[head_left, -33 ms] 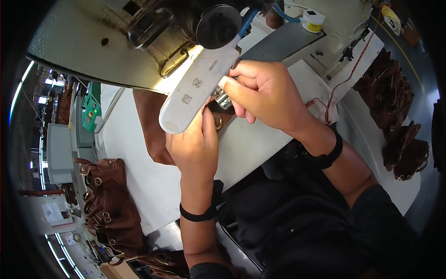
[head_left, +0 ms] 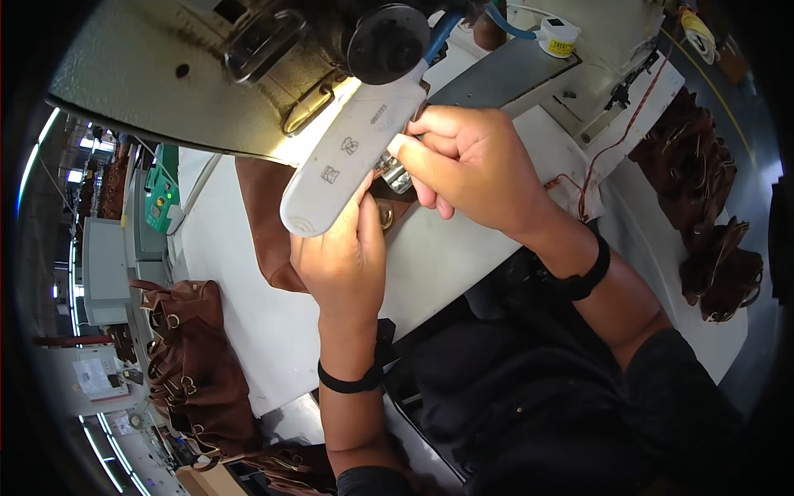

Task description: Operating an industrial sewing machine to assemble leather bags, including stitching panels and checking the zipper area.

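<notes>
My left hand grips the near edge of a brown leather bag piece, its fingertips partly hidden under a long pale cover on a sewing machine. A gold-coloured metal ring sits on the leather just right of that hand. My right hand is closed in a pinch beside the shiny metal part under the machine head. Whatever lies between its thumb and index finger is hidden. Light falls on the work from behind the cover.
The sewing machine's body overhangs the white table. Brown leather bags are piled at the left, and more brown leather pieces lie at the right. A green box stands at the far left. A red cord hangs at the right.
My left hand and the leather have shifted very slightly left. My right hand keeps its pinch in the same place.
</notes>
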`<action>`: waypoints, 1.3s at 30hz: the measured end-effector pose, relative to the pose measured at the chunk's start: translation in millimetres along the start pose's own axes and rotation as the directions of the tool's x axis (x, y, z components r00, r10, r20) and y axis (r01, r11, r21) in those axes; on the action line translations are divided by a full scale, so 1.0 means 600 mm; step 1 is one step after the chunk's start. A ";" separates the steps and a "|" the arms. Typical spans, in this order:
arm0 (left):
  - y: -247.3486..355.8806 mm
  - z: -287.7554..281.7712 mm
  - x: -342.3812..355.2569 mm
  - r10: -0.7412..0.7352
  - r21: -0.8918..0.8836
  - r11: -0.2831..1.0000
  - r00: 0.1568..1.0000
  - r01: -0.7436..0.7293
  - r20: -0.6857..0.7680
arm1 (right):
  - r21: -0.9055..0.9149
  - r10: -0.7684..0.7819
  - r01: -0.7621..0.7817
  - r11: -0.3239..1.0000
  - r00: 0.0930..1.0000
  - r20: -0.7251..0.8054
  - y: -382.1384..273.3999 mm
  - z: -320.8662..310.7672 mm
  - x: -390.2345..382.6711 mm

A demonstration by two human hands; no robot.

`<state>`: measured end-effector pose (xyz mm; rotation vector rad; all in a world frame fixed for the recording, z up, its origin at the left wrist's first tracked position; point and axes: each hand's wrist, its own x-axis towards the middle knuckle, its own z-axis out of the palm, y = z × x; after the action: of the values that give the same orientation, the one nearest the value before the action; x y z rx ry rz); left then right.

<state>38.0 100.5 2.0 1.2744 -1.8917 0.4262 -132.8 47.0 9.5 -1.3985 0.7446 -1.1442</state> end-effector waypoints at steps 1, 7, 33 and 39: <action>-0.003 0.002 0.000 0.023 0.012 1.000 1.000 -0.023 -0.014 | -0.037 -0.005 0.004 0.999 1.000 -0.011 -0.002 0.000 0.001; -0.010 -0.008 0.016 0.090 -0.005 0.996 0.996 -0.090 0.015 | -0.019 -0.007 0.007 1.000 1.000 -0.004 0.000 0.000 0.007; -0.020 -0.035 0.034 -0.103 -0.190 0.970 0.965 0.151 0.241 | 0.041 -0.025 0.031 0.999 0.988 -0.153 0.053 0.010 -0.087; -0.085 -0.061 0.075 -0.023 -0.085 0.994 0.903 0.065 0.430 | -0.392 -0.424 0.352 0.850 0.898 -0.114 0.112 0.063 -0.111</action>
<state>91.0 74.1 51.8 1.4268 -2.2086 0.0221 -108.3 109.8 -66.8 -1.8258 0.8669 -1.5372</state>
